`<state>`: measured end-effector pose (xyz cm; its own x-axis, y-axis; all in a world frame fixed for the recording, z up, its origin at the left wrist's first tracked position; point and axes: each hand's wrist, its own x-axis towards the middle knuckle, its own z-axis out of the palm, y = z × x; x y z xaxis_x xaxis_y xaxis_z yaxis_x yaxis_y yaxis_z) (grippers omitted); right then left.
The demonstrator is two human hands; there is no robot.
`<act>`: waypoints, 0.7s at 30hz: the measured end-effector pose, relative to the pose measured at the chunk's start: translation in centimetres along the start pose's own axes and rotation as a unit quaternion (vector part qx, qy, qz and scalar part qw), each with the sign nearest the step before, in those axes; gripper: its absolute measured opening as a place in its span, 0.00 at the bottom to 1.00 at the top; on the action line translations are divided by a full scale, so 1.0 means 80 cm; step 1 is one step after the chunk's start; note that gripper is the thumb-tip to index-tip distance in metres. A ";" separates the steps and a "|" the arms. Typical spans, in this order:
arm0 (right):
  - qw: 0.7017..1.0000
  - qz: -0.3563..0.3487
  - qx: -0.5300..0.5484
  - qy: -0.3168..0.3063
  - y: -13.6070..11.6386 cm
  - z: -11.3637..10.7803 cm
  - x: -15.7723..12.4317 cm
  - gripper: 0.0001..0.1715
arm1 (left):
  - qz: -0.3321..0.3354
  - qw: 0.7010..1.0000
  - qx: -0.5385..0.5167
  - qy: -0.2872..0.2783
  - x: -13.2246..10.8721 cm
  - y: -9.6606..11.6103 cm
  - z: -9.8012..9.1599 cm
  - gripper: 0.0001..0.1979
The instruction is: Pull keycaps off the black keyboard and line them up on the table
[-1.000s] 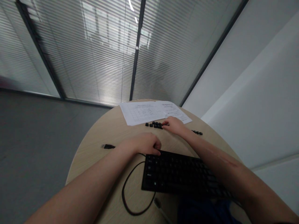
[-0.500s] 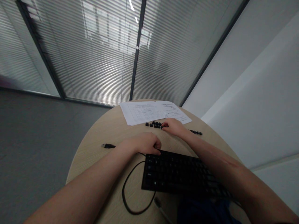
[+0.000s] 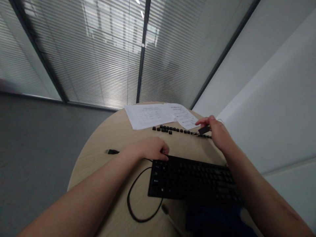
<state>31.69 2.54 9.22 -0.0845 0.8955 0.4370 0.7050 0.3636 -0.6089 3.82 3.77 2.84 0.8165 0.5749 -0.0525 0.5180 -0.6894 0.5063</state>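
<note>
A black keyboard (image 3: 192, 177) lies at the near side of the round table, several of its key positions too dark to make out. My left hand (image 3: 156, 149) is closed at its upper left corner, thumb on the top edge and fingers curled. My right hand (image 3: 216, 130) is raised above the far right of the table, gripping a small black keycap puller (image 3: 203, 130) with thin wire at its end. Beneath and to the left of it runs a row of loose black keycaps (image 3: 177, 130), with several more grouped at the row's left end.
Printed paper sheets (image 3: 150, 116) lie at the far edge of the table (image 3: 98, 138). A USB plug (image 3: 112, 151) rests on the left, and a black cable (image 3: 128, 200) loops beside the keyboard. A brush-like tool (image 3: 165, 209) is near the front. Glass partition and white wall stand beyond.
My right hand has moved right from the keycaps and now holds the keycap puller. The keycap row it covered is exposed. My left hand stays at the keyboard's corner.
</note>
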 end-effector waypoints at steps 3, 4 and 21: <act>0.992 0.075 0.081 -0.061 -0.008 -0.022 -0.034 0.42 | -0.003 1.000 -0.001 -0.003 0.000 0.001 0.000 0.09; 0.985 0.091 0.114 -0.092 -0.010 -0.024 -0.043 0.39 | -0.004 1.000 0.000 -0.001 0.001 0.002 0.000 0.10; 0.949 0.029 0.270 -0.160 0.029 0.059 -0.101 0.30 | -0.019 0.999 0.047 -0.008 0.006 0.016 0.001 0.14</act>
<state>30.69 -2.64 1.16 -0.3263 0.9191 0.2208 0.2597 0.3117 -0.9140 4.89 3.12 3.45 0.7995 0.5947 -0.0849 0.5699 -0.7062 0.4201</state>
